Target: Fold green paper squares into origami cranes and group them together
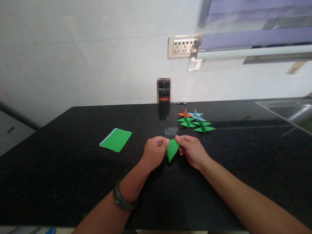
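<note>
A folded piece of green origami paper [172,149] is held up between both hands, with one point hanging down. My left hand [156,151] pinches its left corner between thumb and curled fingers. On the opposite side, my right hand [192,149] grips the upper right corner with the thumb on top. Parts of the folded edges are hidden behind the fingers. Beyond my right hand stand several folded paper cranes: an orange crane [185,113], a light blue crane [195,114] and green cranes [204,126]. A stack of square paper [117,140], green on top, lies left of my left hand.
The black speckled countertop [60,169] runs back to a white wall. A blurred dark upright object [164,91] leans there beside a beaded strand [179,103]. At right is a metal sink [292,113]; a socket panel [184,46] is on the wall.
</note>
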`<act>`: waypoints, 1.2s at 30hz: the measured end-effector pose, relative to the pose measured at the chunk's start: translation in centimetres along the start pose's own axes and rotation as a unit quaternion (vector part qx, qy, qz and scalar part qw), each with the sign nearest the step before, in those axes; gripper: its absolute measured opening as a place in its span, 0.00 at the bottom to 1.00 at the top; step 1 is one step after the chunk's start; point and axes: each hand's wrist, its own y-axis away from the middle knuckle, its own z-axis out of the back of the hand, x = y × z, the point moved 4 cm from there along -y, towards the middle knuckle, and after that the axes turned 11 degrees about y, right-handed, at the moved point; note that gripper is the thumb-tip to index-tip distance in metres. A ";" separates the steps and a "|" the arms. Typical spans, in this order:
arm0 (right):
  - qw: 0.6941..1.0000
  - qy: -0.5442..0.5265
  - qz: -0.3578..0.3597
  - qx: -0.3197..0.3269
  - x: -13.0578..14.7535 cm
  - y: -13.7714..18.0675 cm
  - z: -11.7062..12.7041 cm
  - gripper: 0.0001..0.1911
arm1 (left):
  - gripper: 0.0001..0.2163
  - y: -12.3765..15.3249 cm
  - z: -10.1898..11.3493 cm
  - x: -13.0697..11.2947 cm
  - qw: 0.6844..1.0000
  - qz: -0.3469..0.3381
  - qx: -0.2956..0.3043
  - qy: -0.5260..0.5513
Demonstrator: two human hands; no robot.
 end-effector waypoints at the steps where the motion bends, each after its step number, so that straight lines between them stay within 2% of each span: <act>1: 1.000 0.006 0.003 -0.003 0.0 0.0 0.0 0.18 | 0.11 0.0 0.0 0.0 1.000 -0.001 -0.001 0.001; 5: 1.000 0.012 0.010 -0.014 0.1 0.0 0.0 0.20 | 0.10 0.1 0.1 -0.3 1.000 -0.019 -0.009 -0.018; 10: 1.000 -0.017 -0.007 0.025 0.2 0.0 -0.1 0.20 | 0.11 0.0 0.3 -0.4 0.999 -0.027 -0.024 -0.020; 19: 0.999 -0.010 0.023 -0.027 1.0 -0.2 1.0 0.19 | 0.08 -0.1 0.3 -0.1 0.991 0.043 -0.051 0.112; 27: 0.995 0.080 0.034 0.053 1.1 0.4 0.0 0.19 | 0.09 0.0 0.2 -0.3 0.981 0.068 -0.048 0.177; 33: 0.973 0.198 0.121 0.016 1.9 0.7 0.3 0.19 | 0.12 0.3 -0.2 0.1 0.976 0.118 -0.007 0.185; 36: 0.977 0.167 0.123 0.048 2.0 0.8 0.0 0.20 | 0.14 0.2 -0.3 0.5 0.966 0.135 0.017 0.218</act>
